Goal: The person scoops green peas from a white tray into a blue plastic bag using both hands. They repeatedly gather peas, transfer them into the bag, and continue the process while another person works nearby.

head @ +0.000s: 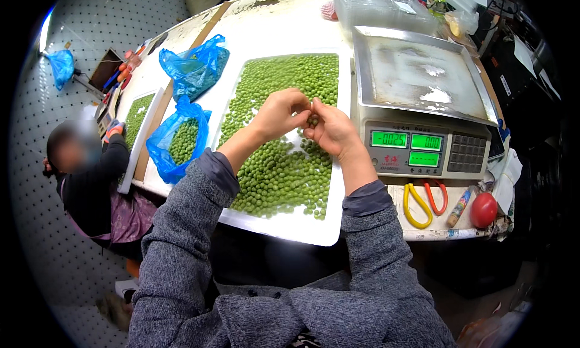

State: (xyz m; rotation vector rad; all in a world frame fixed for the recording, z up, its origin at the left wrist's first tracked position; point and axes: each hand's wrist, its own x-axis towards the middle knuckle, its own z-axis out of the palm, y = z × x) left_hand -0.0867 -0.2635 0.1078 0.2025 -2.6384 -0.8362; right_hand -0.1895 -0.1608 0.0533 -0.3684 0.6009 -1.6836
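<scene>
Green peas (281, 180) lie spread over a white plastic tray (340, 203) in front of me. Above the tray's middle, my left hand (283, 112) and my right hand (331, 128) come together, their fingertips nearly touching. A few peas (312, 120) rest in the curled fingers of my right hand. The fingers of my left hand are bent beside them; whether they pinch anything is hidden. Left of the tray, an open blue plastic bag (202, 117) holds more peas (184, 142). Behind it sits a second blue plastic bag (190, 76).
A digital scale (426, 148) with a metal pan (417, 71) stands at the right. Yellow-handled (417, 207) and red-handled (437, 198) tools and a tomato (483, 210) lie near the front edge. Clear plastic containers (380, 8) are behind. At left, a co-worker (99, 180) reaches over another pea tray (140, 144).
</scene>
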